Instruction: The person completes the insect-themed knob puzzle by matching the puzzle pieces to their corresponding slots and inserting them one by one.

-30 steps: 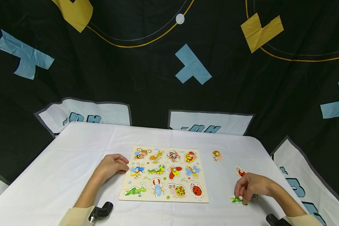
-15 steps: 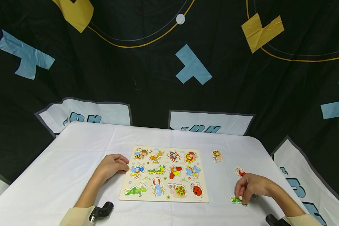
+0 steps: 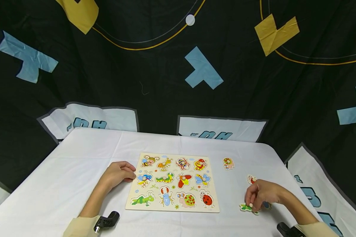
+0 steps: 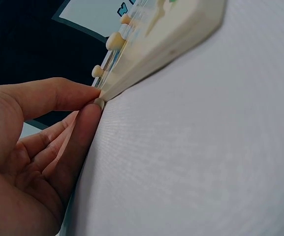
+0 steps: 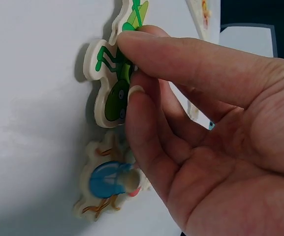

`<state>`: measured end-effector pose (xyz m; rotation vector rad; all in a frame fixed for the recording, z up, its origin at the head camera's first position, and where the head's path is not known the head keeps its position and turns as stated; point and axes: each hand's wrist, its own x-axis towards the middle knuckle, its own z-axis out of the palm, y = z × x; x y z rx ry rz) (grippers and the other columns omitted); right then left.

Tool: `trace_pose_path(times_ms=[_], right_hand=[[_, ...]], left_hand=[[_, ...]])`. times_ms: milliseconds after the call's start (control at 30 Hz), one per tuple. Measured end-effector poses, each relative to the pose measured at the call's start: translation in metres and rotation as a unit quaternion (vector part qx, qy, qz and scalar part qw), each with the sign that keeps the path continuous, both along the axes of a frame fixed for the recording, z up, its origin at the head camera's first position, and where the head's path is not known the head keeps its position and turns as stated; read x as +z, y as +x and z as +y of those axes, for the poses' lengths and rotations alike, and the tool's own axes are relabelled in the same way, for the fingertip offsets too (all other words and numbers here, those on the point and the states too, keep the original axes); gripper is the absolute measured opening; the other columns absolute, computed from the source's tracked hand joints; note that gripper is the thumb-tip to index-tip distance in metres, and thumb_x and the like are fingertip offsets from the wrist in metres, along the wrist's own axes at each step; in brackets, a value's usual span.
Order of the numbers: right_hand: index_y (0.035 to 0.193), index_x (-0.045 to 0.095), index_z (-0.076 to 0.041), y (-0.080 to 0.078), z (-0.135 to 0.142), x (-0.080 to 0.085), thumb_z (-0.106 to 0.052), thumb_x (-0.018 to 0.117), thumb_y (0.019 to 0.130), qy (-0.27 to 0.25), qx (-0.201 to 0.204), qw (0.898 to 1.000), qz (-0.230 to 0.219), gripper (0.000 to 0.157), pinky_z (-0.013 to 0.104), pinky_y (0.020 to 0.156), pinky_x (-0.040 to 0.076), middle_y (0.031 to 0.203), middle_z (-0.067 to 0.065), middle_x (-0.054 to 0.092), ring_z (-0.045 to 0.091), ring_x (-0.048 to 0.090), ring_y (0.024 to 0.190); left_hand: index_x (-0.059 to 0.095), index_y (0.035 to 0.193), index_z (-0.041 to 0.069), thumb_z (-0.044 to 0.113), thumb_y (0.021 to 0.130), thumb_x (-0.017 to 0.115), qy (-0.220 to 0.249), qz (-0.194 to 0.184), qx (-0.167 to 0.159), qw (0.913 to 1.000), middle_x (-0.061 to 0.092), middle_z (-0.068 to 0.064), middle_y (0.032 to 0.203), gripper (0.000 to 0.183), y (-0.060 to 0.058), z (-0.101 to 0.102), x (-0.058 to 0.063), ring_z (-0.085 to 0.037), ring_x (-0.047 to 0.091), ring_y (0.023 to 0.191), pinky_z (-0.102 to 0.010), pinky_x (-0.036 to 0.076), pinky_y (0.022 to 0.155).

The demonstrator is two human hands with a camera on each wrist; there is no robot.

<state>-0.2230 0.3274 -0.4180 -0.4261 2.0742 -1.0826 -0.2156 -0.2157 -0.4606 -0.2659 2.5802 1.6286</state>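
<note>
A wooden insect puzzle board (image 3: 156,204) lies mid-table, with knobs showing on several upper pieces and flat pictures along its bottom row. My left hand (image 3: 116,174) is at the board's left side. In the left wrist view its thumb (image 4: 58,93) and a fingertip meet at the board's edge, pinching it. Right of the board, my right hand (image 3: 264,194) pinches a green grasshopper piece (image 5: 116,98) at its knob, between thumb and fingers. The piece is close over the cloth. Beneath the hand, partly hidden, lies a blue stag beetle piece (image 5: 105,179).
A ladybug piece (image 3: 251,178) lies just beyond the right hand, partly covered by it. Farther back is a snail piece (image 3: 228,163). White cloth (image 3: 86,148) covers the table, and a black curtain (image 3: 121,79) hangs behind its far edge.
My right hand has shifted slightly left and away from me, carrying the grasshopper piece along. More of the stag beetle piece shows. The left hand stays at the board.
</note>
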Motion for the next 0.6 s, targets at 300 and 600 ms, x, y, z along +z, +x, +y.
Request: trace_pose_path(times_ms=[300, 600], right_hand=[[0.092, 0.072, 0.010, -0.008, -0.017, 0.007, 0.002, 0.080, 0.067, 0.019, -0.002, 0.999, 0.030, 0.027, 0.024, 0.056, 0.050, 0.069, -0.002, 0.064, 0.009, 0.057, 0.063], [0.092, 0.073, 0.007, -0.018, -0.036, 0.012, 0.002, 0.080, 0.068, 0.032, 0.000, 0.999, 0.044, 0.025, 0.026, 0.057, 0.050, 0.068, -0.001, 0.064, 0.010, 0.057, 0.062]], left_hand=[[0.067, 0.102, -0.004, 0.004, 0.075, 0.078, 0.000, 0.002, 0.001, 1.0000, 0.072, -0.004, 0.075, 0.030, 0.000, 0.001, -0.001, -0.014, 0.066, 0.068, -0.026, 0.057, 0.062], [0.067, 0.102, -0.004, 0.004, 0.075, 0.079, 0.001, 0.003, 0.003, 1.0000, 0.072, -0.003, 0.075, 0.030, 0.000, 0.001, -0.001, -0.014, 0.066, 0.068, -0.026, 0.058, 0.063]])
